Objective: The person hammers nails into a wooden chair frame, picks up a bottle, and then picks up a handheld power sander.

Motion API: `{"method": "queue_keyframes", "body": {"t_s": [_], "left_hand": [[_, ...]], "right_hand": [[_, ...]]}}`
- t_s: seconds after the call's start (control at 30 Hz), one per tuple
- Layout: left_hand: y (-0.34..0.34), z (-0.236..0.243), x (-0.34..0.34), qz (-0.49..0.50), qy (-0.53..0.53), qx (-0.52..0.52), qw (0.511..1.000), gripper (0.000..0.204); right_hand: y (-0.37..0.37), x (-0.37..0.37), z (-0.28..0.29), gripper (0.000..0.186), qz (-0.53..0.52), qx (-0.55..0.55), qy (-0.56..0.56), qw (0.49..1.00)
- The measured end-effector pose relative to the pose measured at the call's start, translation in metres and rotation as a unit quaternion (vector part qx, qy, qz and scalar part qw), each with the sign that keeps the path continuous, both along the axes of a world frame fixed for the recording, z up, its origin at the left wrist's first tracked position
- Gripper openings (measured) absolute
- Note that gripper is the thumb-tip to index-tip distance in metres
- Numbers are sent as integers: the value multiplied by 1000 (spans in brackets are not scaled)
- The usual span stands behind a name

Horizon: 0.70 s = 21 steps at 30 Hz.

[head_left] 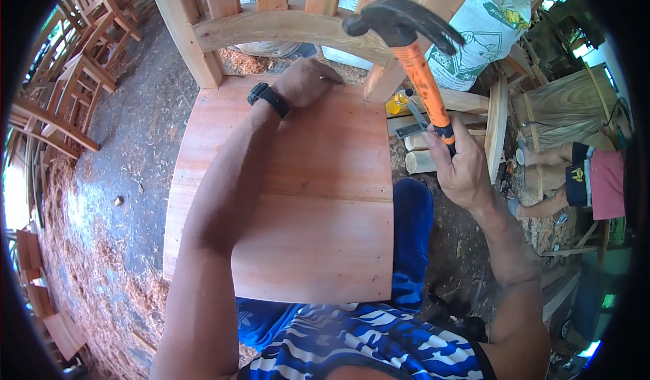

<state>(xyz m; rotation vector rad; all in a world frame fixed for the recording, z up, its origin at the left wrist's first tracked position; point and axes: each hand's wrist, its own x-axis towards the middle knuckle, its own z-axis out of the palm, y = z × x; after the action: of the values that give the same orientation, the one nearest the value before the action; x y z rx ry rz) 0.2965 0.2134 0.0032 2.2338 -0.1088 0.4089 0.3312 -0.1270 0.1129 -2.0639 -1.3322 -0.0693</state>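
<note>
1. Head view: one wooden chair is under work, its seat panel [311, 251] directly in front of the person and its slatted backrest [284, 29] at the far end.
2. Right hand [462, 166] is clamped on the lower part of a claw hammer [420, 78], which has an orange handle and a dark head.
3. Hammer is raised, handle tilted; its head appears in front of the backrest's lower rail, near the right post.
4. Left hand [302, 83] rests at the far edge of the seat panel, between the posts, fingers bent. Whether they pinch anything cannot be told. A black wristwatch [269, 101] is on this wrist.
5. Small dark marks appear along the panel's edges; a seam crosses it.
6. Right of the seat: a yellow bottle [397, 103], a metal square [410, 131] and a printed white sack [467, 41].
7. Left: other wooden chairs [84, 75]; wood shavings [115, 305] cover parts of the floor.
8. Far right: a co-worker [606, 183], partly visible.
</note>
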Motion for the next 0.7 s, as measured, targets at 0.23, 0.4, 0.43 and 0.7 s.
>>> {"method": "queue_keyframes", "body": {"t_s": [0.23, 0.4, 0.43, 0.7], "left_hand": [[9, -7, 10, -8, 38, 24, 999, 22], [10, -1, 7, -40, 33, 20, 998, 25], [12, -2, 9, -44, 39, 1, 998, 26], [11, 3, 7, -54, 77, 23, 995, 30]], "right_hand": [[3, 8, 3, 27, -12, -168, 53, 984], [5, -12, 10, 27, 0, -32, 26, 999], [6, -14, 10, 27, -7, 32, 17, 999], [1, 16, 13, 30, 27, -143, 24, 989]]}}
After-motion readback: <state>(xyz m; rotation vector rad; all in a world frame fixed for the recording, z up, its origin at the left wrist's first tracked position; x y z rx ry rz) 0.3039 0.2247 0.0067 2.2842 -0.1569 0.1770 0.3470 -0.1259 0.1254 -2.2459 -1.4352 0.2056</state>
